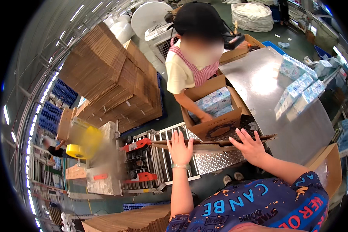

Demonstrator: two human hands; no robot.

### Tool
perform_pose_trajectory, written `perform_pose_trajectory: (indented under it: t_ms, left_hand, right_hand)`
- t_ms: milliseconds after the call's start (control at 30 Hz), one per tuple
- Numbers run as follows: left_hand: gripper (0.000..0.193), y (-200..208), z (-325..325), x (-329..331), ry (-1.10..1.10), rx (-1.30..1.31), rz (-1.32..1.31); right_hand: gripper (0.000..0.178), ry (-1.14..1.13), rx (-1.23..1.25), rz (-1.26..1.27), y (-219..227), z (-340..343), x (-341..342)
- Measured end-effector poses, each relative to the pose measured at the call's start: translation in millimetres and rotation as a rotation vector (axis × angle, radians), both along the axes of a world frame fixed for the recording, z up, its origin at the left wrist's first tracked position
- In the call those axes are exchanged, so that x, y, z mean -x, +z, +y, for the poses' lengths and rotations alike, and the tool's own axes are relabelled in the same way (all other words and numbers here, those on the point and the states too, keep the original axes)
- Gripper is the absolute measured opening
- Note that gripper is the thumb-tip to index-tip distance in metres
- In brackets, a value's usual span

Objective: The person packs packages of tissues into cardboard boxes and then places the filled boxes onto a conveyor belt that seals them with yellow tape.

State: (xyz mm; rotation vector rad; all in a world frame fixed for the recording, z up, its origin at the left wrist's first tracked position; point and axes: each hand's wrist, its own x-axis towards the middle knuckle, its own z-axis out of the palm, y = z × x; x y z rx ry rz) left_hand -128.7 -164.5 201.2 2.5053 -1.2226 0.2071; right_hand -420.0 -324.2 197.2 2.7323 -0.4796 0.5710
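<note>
A flattened cardboard carton stands nearly edge-on in front of me, above the diamond-plate metal. Against its left part rests my left hand, fingers stretched out and a bracelet at the wrist. My right hand is at the carton's right part with its fingers spread. Just beyond is an open cardboard box holding blue-and-white packs. A co-worker in a checked apron reaches into that box with one hand.
The steel table at right carries several blue-and-white packs. A roller conveyor with a red-and-black machine runs left, near a yellow tape roll. Tall stacks of flat cartons stand behind; more cartons lie at lower left.
</note>
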Motion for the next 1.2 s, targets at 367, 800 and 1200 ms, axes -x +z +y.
perform_pose_trajectory:
  t_ms: [367,800,1200]
  left_hand:
    - [0.035,35.0,25.4,-63.9,-0.140,-0.234,-0.018]
    - [0.035,12.4,-79.7,145.5,0.005,-0.243,0.918]
    - [0.084,-147.6,-16.3,131.3,-0.820,-0.897,0.485]
  right_hand:
    - [0.010,0.212,-0.351,-0.303,-2.4,7.9,-0.7]
    - [0.013,0.640,-0.409,0.741,-1.6,-116.5,16.3]
    - [0.019,1.027,-0.688,-0.042,27.1,-119.4,-78.3]
